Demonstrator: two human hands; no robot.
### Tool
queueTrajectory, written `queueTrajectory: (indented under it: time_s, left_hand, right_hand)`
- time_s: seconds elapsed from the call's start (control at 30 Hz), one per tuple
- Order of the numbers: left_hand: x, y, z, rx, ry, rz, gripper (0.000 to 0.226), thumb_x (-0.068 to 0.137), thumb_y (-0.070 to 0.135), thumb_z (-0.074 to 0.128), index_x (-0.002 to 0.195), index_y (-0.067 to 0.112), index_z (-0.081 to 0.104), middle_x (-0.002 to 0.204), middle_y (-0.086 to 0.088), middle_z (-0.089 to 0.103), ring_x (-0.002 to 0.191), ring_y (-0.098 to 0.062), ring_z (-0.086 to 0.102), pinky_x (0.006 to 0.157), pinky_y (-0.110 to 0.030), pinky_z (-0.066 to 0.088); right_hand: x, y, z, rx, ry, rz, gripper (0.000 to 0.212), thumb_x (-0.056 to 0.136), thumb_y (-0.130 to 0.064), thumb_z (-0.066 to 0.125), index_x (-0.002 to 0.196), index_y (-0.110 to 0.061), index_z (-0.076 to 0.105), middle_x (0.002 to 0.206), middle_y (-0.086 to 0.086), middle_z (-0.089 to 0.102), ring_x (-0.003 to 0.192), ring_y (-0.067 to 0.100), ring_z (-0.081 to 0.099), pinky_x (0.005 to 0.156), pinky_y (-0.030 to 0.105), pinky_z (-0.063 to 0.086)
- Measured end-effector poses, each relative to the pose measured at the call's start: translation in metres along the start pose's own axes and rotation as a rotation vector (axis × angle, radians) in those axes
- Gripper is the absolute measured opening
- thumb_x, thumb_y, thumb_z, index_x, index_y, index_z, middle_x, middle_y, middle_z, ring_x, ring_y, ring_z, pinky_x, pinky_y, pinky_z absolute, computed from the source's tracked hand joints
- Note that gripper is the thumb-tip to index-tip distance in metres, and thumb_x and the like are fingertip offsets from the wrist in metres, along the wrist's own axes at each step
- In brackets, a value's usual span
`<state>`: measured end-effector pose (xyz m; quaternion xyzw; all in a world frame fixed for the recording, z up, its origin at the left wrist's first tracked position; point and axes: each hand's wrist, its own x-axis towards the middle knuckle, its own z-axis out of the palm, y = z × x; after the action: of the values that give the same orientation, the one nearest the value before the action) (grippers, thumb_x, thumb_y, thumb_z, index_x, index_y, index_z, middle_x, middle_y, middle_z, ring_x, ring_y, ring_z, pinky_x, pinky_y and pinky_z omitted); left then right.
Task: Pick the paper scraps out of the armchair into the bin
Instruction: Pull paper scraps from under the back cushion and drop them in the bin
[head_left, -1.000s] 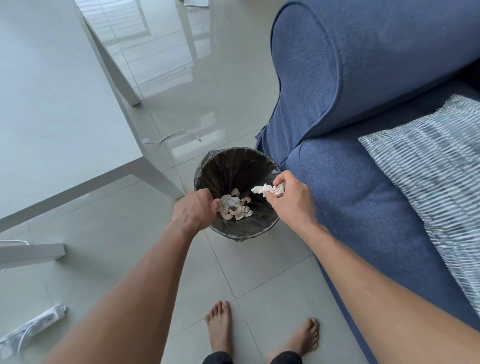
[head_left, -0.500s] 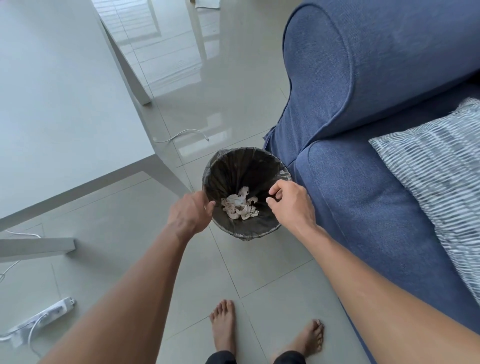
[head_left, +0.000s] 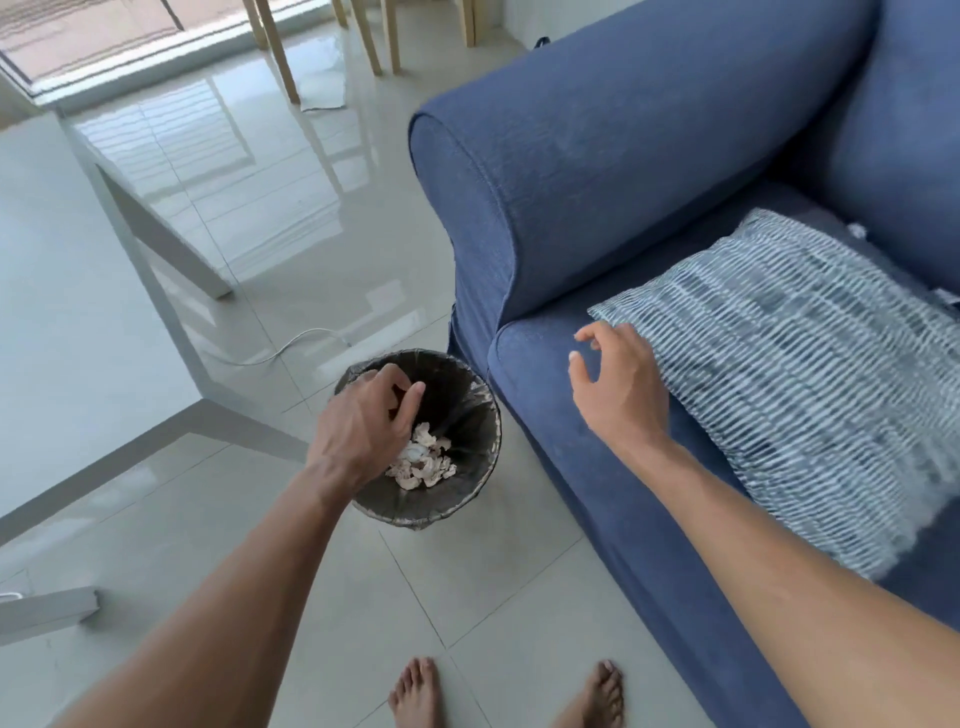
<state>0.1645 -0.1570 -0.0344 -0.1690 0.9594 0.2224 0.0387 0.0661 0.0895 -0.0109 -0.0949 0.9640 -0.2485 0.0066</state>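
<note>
A black-lined round bin (head_left: 485, 415) stands on the floor against the front corner of the blue armchair (head_left: 597, 171). White paper scraps (head_left: 423, 462) lie in a heap on its bottom. My left hand (head_left: 363, 421) hangs over the left side of the bin mouth with fingers loosely curled downward and no scrap visible in it. Over the seat's front, by the near corner of the striped pillow (head_left: 789, 364), my right hand (head_left: 618, 384) hovers with spread, relaxed fingers and holds nothing. Two small white scraps (head_left: 857, 229) (head_left: 946, 297) show behind the pillow near the backrest.
A white table (head_left: 67, 322) fills the left side, its legs reaching the floor near the bin. A white cable (head_left: 291, 349) runs over the tiles behind the bin. Wooden chair legs (head_left: 280, 52) stand at the far top. My bare feet (head_left: 415, 693) are below.
My right hand dropped its white scrap into the bin, then moved right and up over the armchair seat, empty. My left hand shifted from the bin's near rim to over its mouth.
</note>
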Motion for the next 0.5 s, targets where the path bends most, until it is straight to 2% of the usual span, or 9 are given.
queueTrajectory:
  time_s: [0.17,0.33,0.5]
  left_hand:
    - [0.025,0.115,0.009,-0.054,0.065,0.144,0.032,0.1,0.051,0.042,0.098,0.025,0.06,0.091,0.004,0.07,0.082,-0.023,0.067,0.07,-0.038,0.052]
    - [0.044,0.225,0.031,-0.09,0.053,0.312,0.029,0.1,0.051,0.039,0.101,0.027,0.056,0.095,0.009,0.063,0.079,-0.018,0.063,0.068,-0.038,0.052]
    - [0.07,0.309,0.051,-0.119,0.067,0.352,0.029,0.101,0.049,0.042,0.103,0.025,0.059,0.1,0.009,0.066,0.079,-0.012,0.062,0.07,-0.033,0.048]
  right_hand:
    - [0.015,0.066,-0.067,0.062,0.234,0.049,0.018,0.093,-0.019,0.059,0.111,-0.014,0.061,0.108,0.002,0.063,0.102,0.023,0.059,0.087,0.038,0.05]
    - [0.013,0.144,-0.128,0.032,0.35,0.115,0.018,0.095,-0.02,0.058,0.113,-0.015,0.06,0.11,0.001,0.061,0.101,0.02,0.058,0.088,0.029,0.042]
    - [0.014,0.215,-0.171,0.013,0.426,0.184,0.023,0.096,-0.023,0.057,0.117,-0.013,0.059,0.113,0.005,0.06,0.107,0.025,0.058,0.094,0.04,0.046]
